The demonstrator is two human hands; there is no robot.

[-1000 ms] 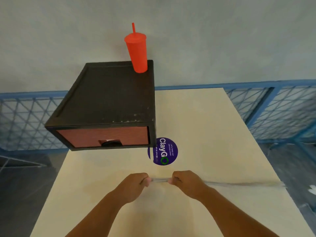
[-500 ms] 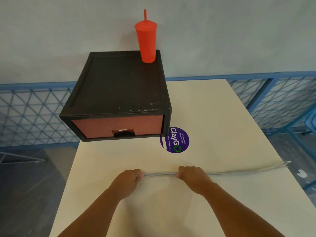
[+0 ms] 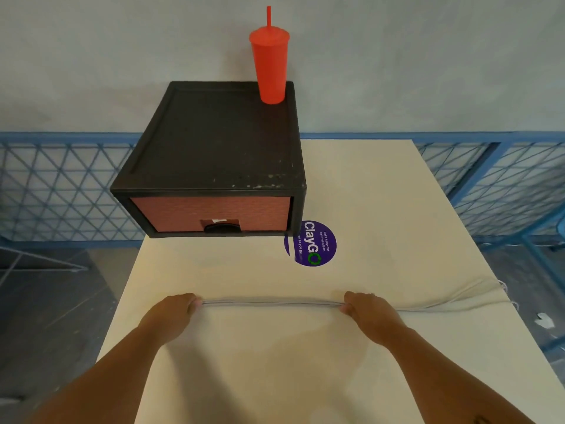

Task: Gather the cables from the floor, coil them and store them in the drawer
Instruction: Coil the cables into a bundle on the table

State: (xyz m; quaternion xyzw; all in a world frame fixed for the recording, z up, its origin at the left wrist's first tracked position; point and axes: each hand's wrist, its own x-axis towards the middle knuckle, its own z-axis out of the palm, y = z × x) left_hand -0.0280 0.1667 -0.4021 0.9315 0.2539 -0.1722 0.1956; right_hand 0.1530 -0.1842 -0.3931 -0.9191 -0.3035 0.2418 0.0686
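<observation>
A bundle of thin grey cables (image 3: 272, 302) lies stretched straight across the cream table (image 3: 382, 209). My left hand (image 3: 174, 310) grips its left end and my right hand (image 3: 363, 310) grips it further right. Past my right hand the loose strands run to the table's right edge and fan out there. Behind, a black box with a red drawer (image 3: 214, 214) stands on the table, its drawer closed.
A red tumbler with a straw (image 3: 270, 61) stands on the box's back right corner. A purple round sticker (image 3: 312, 243) sits on the table beside the box. Blue lattice railing (image 3: 61, 185) runs behind and to both sides; grey floor lies left and right.
My hands have moved apart along the cables, so the stretch between them is much longer. The view has shifted, putting the box further right.
</observation>
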